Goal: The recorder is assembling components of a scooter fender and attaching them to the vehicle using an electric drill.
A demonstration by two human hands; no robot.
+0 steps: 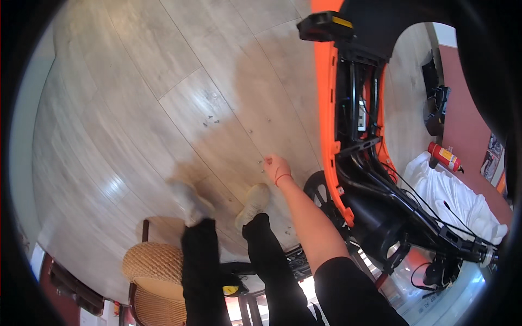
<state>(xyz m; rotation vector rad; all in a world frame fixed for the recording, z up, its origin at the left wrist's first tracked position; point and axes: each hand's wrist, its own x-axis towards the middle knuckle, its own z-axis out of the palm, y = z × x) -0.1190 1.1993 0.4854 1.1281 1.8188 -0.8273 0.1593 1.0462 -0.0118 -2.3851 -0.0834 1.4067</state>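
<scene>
My right hand (276, 166) reaches down over the wood floor with its fingers curled closed. Whatever they may pinch is too small or hidden to make out. Close by, small dark screws or similar fasteners (211, 120) lie scattered on the floor, several in a loose group up and left of the hand. To the right of my arm stands a scooter-like vehicle with orange side panels (325, 98) and its black inner frame (375, 174) exposed. The left hand is out of the picture.
Both my shoes (254, 205) are on the floor below the hand. A woven stool (152, 263) stands at the lower left. Right of the vehicle are a white cloth (451, 190), a red fire extinguisher (445, 156) and loose cables. A wheel (321, 190) sits beside my forearm.
</scene>
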